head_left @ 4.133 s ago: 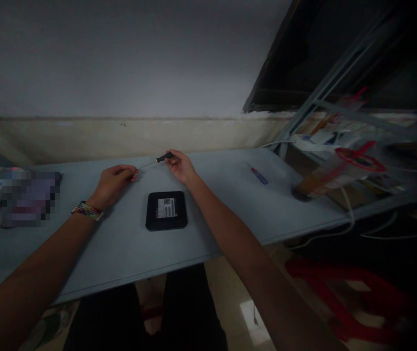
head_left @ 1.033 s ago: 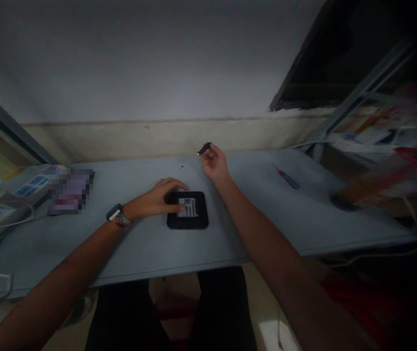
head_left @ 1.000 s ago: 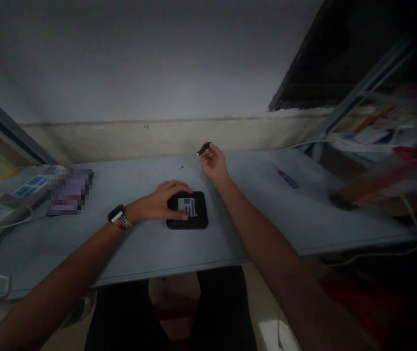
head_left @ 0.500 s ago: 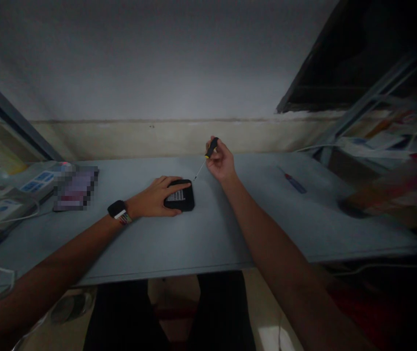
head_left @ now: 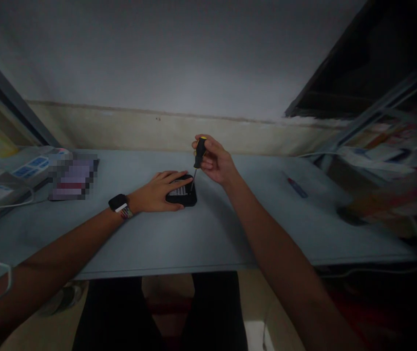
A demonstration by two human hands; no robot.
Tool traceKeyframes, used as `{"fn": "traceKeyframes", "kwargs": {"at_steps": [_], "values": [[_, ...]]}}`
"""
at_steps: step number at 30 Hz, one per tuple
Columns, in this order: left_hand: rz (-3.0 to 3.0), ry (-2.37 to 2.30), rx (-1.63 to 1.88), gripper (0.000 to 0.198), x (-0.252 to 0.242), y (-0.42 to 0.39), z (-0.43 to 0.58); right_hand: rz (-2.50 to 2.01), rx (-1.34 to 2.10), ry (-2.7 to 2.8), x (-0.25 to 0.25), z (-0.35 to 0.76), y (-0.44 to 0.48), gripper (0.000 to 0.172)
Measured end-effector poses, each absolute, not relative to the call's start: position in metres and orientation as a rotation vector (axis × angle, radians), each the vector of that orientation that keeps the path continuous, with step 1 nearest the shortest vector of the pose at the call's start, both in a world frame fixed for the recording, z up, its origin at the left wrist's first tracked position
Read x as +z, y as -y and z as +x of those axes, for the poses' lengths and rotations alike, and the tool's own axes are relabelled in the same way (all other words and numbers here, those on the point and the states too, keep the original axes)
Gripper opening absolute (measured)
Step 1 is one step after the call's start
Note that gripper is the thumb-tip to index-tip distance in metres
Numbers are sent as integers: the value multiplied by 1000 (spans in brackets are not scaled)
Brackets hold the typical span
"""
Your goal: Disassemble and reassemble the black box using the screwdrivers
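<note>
A small black device (head_left: 185,197) with a white label lies on the grey table (head_left: 194,234). My left hand (head_left: 159,191) rests flat on its left part, fingers stretched over it. My right hand (head_left: 214,161) is closed round the black-and-yellow handle of a small screwdriver (head_left: 198,155), held nearly upright. The thin shaft points down and its tip meets the device near its far right corner.
A red-and-blue pen-like tool (head_left: 297,187) lies on the table to the right. A blurred purple item (head_left: 72,176) and white boxes (head_left: 18,170) sit at the left. A cluttered shelf (head_left: 384,161) stands at the right, a wall runs behind.
My left hand settled on the device and slid it away from me. My right hand swung the screwdriver from pointing left to nearly upright and brought its tip down onto the device.
</note>
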State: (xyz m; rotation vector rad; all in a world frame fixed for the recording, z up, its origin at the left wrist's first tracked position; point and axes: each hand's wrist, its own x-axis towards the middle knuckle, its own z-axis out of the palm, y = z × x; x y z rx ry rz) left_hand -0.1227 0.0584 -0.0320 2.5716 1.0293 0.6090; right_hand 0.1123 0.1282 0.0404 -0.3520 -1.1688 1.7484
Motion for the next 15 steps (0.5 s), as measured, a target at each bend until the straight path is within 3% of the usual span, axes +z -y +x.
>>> {"fn": "traceKeyframes", "kwargs": {"at_steps": [15], "values": [[2585, -1013, 636, 89, -30, -58, -122, -386, 1689, 1296, 45, 111, -123, 36]]}}
